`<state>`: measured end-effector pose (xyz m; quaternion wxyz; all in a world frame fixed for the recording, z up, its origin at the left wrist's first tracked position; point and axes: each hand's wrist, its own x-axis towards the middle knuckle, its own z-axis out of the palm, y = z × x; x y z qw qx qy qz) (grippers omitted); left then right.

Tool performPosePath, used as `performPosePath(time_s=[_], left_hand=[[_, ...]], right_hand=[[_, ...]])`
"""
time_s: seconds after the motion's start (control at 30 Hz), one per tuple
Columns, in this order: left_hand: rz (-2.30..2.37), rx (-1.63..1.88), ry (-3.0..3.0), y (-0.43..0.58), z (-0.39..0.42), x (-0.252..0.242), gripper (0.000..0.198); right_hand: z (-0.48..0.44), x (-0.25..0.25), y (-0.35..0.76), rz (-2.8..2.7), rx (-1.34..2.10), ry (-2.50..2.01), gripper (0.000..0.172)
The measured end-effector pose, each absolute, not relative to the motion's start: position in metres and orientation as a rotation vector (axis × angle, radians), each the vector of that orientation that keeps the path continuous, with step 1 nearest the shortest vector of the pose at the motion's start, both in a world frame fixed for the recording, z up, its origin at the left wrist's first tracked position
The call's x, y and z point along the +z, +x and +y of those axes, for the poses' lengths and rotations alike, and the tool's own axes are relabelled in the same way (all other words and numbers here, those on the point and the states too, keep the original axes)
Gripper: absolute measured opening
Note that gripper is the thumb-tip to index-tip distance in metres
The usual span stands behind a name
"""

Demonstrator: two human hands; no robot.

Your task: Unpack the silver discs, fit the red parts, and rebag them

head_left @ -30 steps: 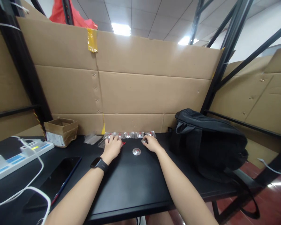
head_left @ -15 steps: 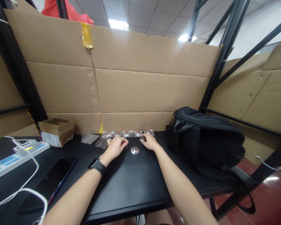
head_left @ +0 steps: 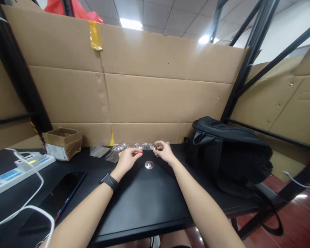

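My left hand (head_left: 130, 159), with a dark watch on the wrist, pinches a small red piece (head_left: 137, 153) between thumb and fingertips. My right hand (head_left: 164, 152) is curled around a small silver round piece (head_left: 156, 154), mostly hidden by the fingers. Between the hands and a little nearer to me, a shiny silver disc (head_left: 149, 165) lies on the black table (head_left: 144, 199). Just behind both hands runs a row of silver discs in clear plastic bags (head_left: 140, 146), some showing red; the fingers cover part of it.
Left of the row lie clear plastic bags (head_left: 99, 151) and an open cardboard box (head_left: 63, 143). A phone (head_left: 57, 196), white cable (head_left: 38, 175) and power strip (head_left: 20, 172) are at the left. A black backpack (head_left: 229, 155) stands right; a cardboard wall (head_left: 142, 100) closes the back.
A red piece now shows in my left fingertips, which have moved slightly up and right. The red centre of the disc on the table is less visible. My right hand has shifted slightly and its fingers have lifted.
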<state>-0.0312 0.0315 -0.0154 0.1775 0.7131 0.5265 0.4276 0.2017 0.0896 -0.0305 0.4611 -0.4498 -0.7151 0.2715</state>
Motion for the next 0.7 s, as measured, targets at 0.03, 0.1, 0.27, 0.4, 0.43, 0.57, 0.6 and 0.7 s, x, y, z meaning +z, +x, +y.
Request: performPosePath(time_s=[0.03,0.1,0.27,0.4,0.43,0.57,0.6,0.7], left_hand=[[1.449,1.244,1.972,-0.032,0.034,-0.017,0.023],[1.348,1.311,1.897,-0.033,0.040,-0.021,0.027],[1.249,1.483,1.877,-0.034,0.045,-0.023,0.026],[1.264,1.532,1.827,-0.033,0.041,-0.018,0.027],[1.258,1.525,1.828,-0.033,0.040,-0.017,0.027],[1.242,1.525,1.868,-0.032,0.038,-0.015,0.027],[1.242,1.529,1.876,-0.032,0.038,-0.014,0.026],[1.255,1.535,1.897,-0.033,0.038,-0.014,0.023]], right_hand=[[0.085,-0.027,0.197,-1.702,0.743,-0.999,0.038],[0.074,-0.017,0.188,-1.647,0.854,-0.847,0.039],[0.046,0.002,0.168,-1.668,1.054,-0.606,0.045],[0.037,0.005,0.159,-1.680,1.109,-0.560,0.045],[0.036,0.004,0.157,-1.682,1.114,-0.558,0.045],[0.035,0.004,0.154,-1.677,1.111,-0.565,0.044],[0.035,0.003,0.153,-1.672,1.109,-0.568,0.044],[0.035,0.003,0.151,-1.652,1.108,-0.573,0.044]])
